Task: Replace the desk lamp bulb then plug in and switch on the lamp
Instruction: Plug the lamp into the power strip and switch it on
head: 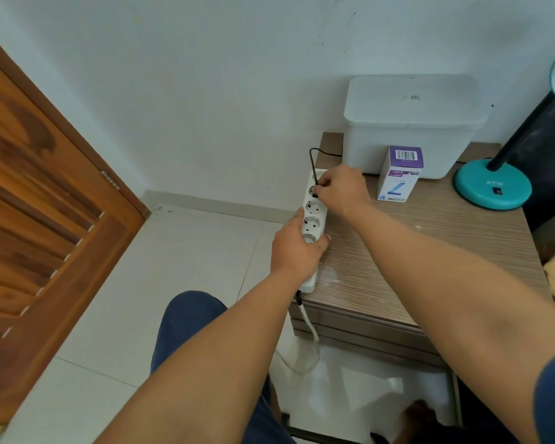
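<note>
A white power strip [314, 216] lies along the left edge of the wooden table [430, 245]. My left hand [297, 248] grips the strip's near part from the left. My right hand [342, 187] pinches the lamp's black plug [314, 191] at a socket near the strip's far end; whether the plug is fully in I cannot tell. The plug's black cord [321, 152] loops back behind the white box. The teal desk lamp [494, 187] stands at the table's far right, its base with a dark switch, its black neck rising to a teal shade at the frame edge.
A white lidded plastic box [410, 123] stands at the back against the wall. A purple and white bulb carton [401, 174] stands in front of it. The strip's white cable [308, 334] hangs off the table front. A wooden door [45, 219] is at the left over a white tiled floor.
</note>
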